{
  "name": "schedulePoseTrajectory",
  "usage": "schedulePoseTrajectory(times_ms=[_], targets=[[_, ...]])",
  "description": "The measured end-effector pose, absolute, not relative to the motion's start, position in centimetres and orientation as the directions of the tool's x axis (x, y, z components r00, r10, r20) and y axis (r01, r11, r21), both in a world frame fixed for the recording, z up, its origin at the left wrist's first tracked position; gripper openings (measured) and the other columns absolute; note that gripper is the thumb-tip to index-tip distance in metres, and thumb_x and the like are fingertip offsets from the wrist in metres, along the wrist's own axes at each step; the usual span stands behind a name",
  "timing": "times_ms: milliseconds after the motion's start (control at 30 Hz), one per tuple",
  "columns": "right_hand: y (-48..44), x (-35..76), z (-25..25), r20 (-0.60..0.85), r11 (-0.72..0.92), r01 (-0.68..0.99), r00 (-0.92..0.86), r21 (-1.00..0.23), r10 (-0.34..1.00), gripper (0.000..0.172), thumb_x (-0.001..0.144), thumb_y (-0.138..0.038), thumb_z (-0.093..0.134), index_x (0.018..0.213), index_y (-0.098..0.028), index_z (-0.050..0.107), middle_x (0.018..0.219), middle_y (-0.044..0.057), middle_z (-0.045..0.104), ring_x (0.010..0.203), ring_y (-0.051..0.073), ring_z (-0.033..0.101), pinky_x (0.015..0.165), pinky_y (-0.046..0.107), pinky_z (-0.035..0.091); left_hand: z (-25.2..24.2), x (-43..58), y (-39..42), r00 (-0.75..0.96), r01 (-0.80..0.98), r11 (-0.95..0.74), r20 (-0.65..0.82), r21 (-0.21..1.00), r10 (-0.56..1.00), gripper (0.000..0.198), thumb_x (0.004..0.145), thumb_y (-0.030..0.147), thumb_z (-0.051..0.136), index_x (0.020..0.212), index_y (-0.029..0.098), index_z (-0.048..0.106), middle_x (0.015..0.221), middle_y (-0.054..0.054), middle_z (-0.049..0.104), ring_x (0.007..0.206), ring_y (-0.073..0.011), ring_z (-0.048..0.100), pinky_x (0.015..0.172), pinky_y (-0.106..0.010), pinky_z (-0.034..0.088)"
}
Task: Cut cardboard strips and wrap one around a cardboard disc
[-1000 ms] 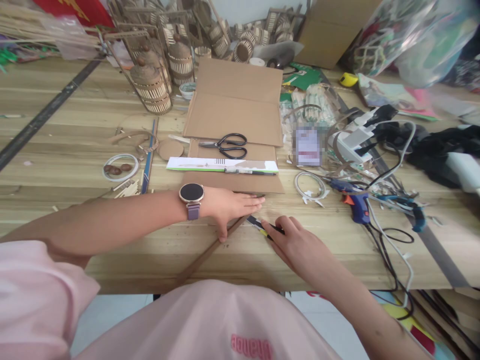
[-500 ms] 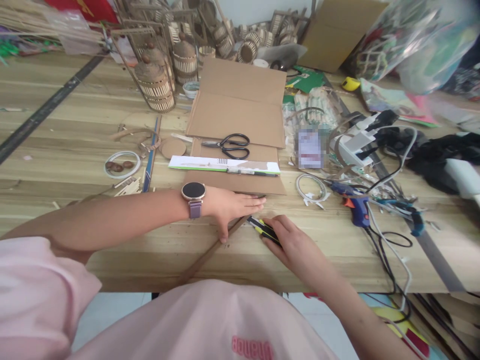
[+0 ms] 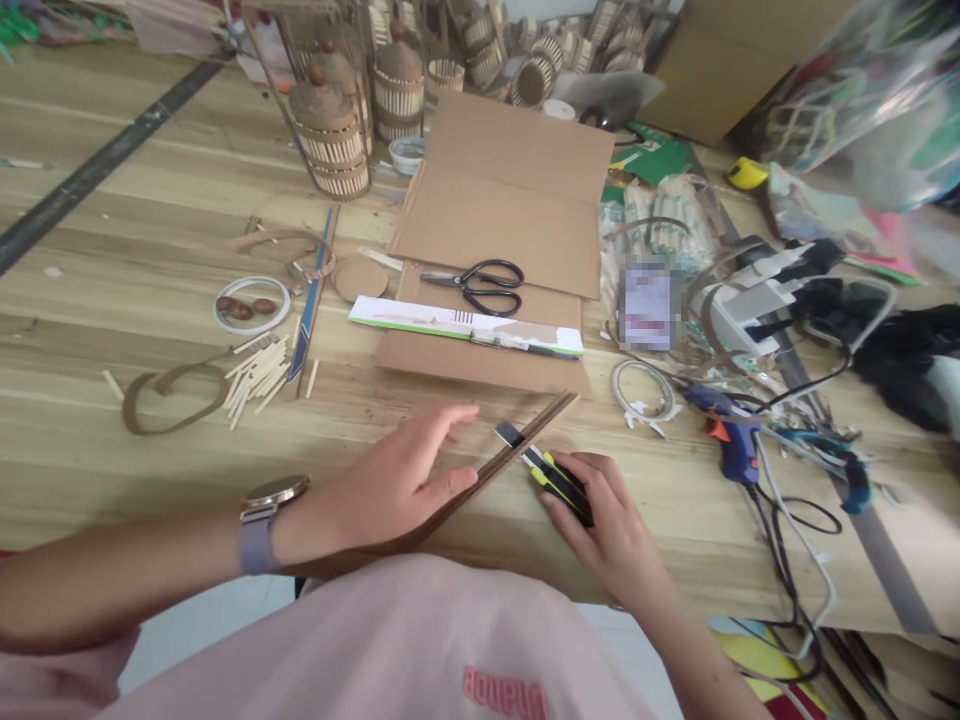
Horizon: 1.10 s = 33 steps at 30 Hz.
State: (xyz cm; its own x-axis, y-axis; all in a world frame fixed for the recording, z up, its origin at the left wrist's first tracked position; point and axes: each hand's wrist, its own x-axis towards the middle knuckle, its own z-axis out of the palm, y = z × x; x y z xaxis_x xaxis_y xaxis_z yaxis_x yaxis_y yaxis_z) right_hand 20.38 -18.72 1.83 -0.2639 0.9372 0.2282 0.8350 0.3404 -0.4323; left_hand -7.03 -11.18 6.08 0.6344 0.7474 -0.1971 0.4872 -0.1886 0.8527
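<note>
A wooden table (image 3: 161,215) bears cardboard (image 3: 517,215). Left of the cardboard lie pale sticks (image 3: 259,375); right of it, a glue gun (image 3: 739,447).

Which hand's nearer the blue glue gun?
Right. The right hand, gripping a cutter, is left of the glue gun and slightly closer to the person; the left hand is farther left, its thumb at the brown strips.

Pixelated rectangle (image 3: 647,306), plastic bag (image 3: 874,125) cut off, brown strip (image 3: 495,464) partly hidden
</note>
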Motion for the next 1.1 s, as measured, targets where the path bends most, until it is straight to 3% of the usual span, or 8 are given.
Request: schedulePoseTrajectory(times_ms=[100, 200, 333, 667, 833, 933, 1033, 1100], targets=[[-18.8, 20.3, 2.2, 0.196, 0.351, 0.832, -0.293, -0.43, 0.936, 0.031, 0.096, -0.03, 0.052, 0.126, -0.023, 0.046, 0.106, 0.01, 0.059, 0.098, 0.023, 0.065, 0.083, 0.038, 0.057, 5.2, -6.6, -12.0, 0.631, 0.474, 0.088, -0.408, 0.876, 0.659, 0.041, 0.098, 0.042, 0.04, 0.13, 0.018, 0.049, 0.114, -0.01, 0.07, 0.102, -0.0232, 0.067, 0.089, -0.038, 0.052], [-18.9, 20.1, 2.6, 0.23, 0.367, 0.834, -0.295, -0.412, 0.927, 0.032, 0.096, -0.03, 0.051, 0.127, -0.024, 0.044, 0.105, 0.01, 0.058, 0.096, 0.025, 0.064, 0.079, 0.04, 0.058, 5.0, -6.0, -11.9, 0.73, 0.42, 0.255, -0.491, 0.871, 0.475, 0.031, 0.098, 0.039, 0.039, 0.104, 0.017, 0.06, 0.085, -0.004, 0.07, 0.076, -0.0183, 0.066, 0.069, -0.029, 0.051], [-19.0, 20.0, 3.1, 0.341, 0.386, 0.839, -0.26, -0.383, 0.903, 0.035, 0.095, -0.03, 0.054, 0.127, -0.025, 0.042, 0.101, 0.01, 0.057, 0.094, 0.027, 0.062, 0.074, 0.043, 0.057, 6.3, -5.8, -11.6, 0.74, 0.399, 0.168, -0.424, 0.902, 0.521, 0.028, 0.093, 0.039, 0.048, 0.077, 0.018, 0.057, 0.07, 0.002, 0.059, 0.065, -0.0137, 0.055, 0.06, -0.025, 0.04], [-19.2, 20.2, 3.6, 0.42, 0.385, 0.845, -0.218, -0.37, 0.881, 0.035, 0.093, -0.03, 0.058, 0.123, -0.027, 0.043, 0.098, 0.009, 0.059, 0.091, 0.027, 0.062, 0.07, 0.041, 0.055, 7.0, -5.7, -11.7, 0.768, 0.393, 0.0, -0.329, 0.919, 0.55, 0.03, 0.095, 0.04, 0.048, 0.077, 0.018, 0.057, 0.067, 0.003, 0.054, 0.062, -0.0124, 0.049, 0.056, -0.023, 0.034], [-18.7, 20.0, 3.9, 0.313, 0.389, 0.849, -0.283, -0.357, 0.907, 0.032, 0.094, -0.029, 0.055, 0.125, -0.025, 0.045, 0.103, 0.01, 0.06, 0.096, 0.026, 0.064, 0.077, 0.041, 0.057, 6.9, -6.7, -11.5, 0.712, 0.479, -0.13, -0.298, 0.868, 0.635, 0.036, 0.097, 0.046, 0.047, 0.115, 0.018, 0.061, 0.098, -0.004, 0.07, 0.084, -0.02, 0.064, 0.072, -0.029, 0.047], [-18.0, 19.5, 3.9, 0.171, 0.377, 0.842, -0.336, -0.387, 0.926, 0.029, 0.096, -0.027, 0.051, 0.125, -0.024, 0.049, 0.106, 0.01, 0.06, 0.097, 0.023, 0.066, 0.081, 0.038, 0.058, 6.7, -7.5, -10.6, 0.641, 0.558, -0.377, -0.095, 0.739, 0.762, 0.047, 0.099, 0.043, 0.046, 0.139, 0.016, 0.047, 0.126, -0.012, 0.064, 0.116, -0.0269, 0.058, 0.098, -0.039, 0.045], [-17.2, 18.9, 3.6, 0.035, 0.374, 0.829, -0.396, -0.417, 0.918, 0.03, 0.096, -0.027, 0.05, 0.126, -0.023, 0.053, 0.107, 0.01, 0.062, 0.098, 0.023, 0.067, 0.082, 0.037, 0.059, 6.2, -7.5, -8.8, 0.828, 0.401, -0.712, 0.104, 0.577, 0.551, 0.048, 0.099, 0.044, 0.049, 0.137, 0.016, 0.051, 0.141, -0.014, 0.055, 0.132, -0.0291, 0.048, 0.112, -0.043, 0.035], [-16.5, 18.6, 3.5, -0.011, 0.396, 0.815, -0.441, -0.423, 0.897, 0.03, 0.096, -0.027, 0.05, 0.126, -0.022, 0.055, 0.108, 0.01, 0.063, 0.098, 0.024, 0.066, 0.082, 0.039, 0.059, 5.5, -6.8, -7.6, 0.936, 0.248, -0.813, 0.085, 0.527, 0.341, 0.063, 0.095, 0.048, 0.054, 0.146, 0.014, 0.042, 0.156, -0.015, 0.037, 0.145, -0.0297, 0.032, 0.121, -0.042, 0.024]])
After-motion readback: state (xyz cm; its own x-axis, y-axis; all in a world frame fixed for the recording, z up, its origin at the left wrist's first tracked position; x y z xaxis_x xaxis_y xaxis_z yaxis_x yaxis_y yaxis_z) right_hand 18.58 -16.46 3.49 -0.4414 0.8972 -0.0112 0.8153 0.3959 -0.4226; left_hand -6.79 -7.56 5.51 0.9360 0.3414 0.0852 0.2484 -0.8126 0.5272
